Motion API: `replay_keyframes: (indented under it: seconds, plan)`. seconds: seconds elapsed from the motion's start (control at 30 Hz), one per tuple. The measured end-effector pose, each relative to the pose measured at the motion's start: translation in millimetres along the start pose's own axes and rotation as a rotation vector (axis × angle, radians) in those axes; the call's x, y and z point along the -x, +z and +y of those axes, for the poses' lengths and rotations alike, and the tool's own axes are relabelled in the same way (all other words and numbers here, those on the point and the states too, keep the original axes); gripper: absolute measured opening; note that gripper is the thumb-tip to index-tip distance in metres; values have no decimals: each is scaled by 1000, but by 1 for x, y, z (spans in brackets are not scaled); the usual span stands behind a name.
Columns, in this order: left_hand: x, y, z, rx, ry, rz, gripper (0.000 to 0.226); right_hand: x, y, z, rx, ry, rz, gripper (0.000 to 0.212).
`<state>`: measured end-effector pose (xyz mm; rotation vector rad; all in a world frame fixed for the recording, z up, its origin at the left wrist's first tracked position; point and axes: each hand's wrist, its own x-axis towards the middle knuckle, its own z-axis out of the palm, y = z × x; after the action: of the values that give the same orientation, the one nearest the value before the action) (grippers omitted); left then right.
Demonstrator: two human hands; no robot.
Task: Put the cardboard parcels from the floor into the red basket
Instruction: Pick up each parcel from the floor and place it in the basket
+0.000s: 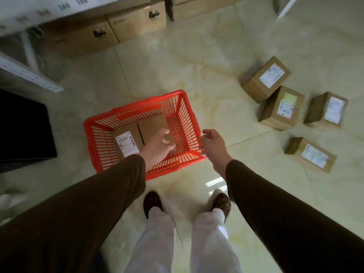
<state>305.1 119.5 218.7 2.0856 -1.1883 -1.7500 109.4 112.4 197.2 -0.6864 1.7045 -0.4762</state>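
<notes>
- Head view, looking straight down: red basket (185, 115) sits on the tiled floor (197, 66), just ahead of the person's feet.
- Basket contents: two parcels lying flat on the bottom, side by side. One parcel with a white label (124, 142), and a plain parcel (152, 126) next to it, partly hidden by the left hand.
- Left hand (160, 143) hangs over the basket opening, fingers loosely curled, holding nothing as far as I can see.
- Right hand (211, 143) is just outside the basket's right rim, fingers relaxed and part-curled, also empty.
- Left on the floor, well to the right of the basket: four labelled parcels. Far parcel (266, 79), middle parcel (281, 108) touching it, right-hand parcel (326, 110) just beside that, and a near parcel (311, 154) set apart.
- Progress estimate: two in, four to go, so roughly a third done. Judging from empty hands over the basket, current step looks like between drop-off and next pickup.
- Basket still has room; the rest will likely need stacking on the first layer.
- Big cartons (110, 30) under the shelf (29, 75) at the back look like stock, not part of the job.
- Frame is motion-blurred, label text unreadable.
</notes>
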Motion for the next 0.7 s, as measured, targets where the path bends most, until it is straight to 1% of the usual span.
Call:
replay_keyframes:
  seconds: [0.2,0.43,0.57,0.7]
  plan:
    - [10,64,70,-49,-4,12,43,6,-95,1,-36,9,22,29]
    - [10,151,137,-41,-3,-1,34,-4,-217,-2,-42,17,54,21]
    - [2,189,169,-40,10,-30,29,-20,-258,-2,-70,43,101,19]
    - [-12,215,195,-74,26,-69,29,-35,-283,-2,-84,46,124,19]
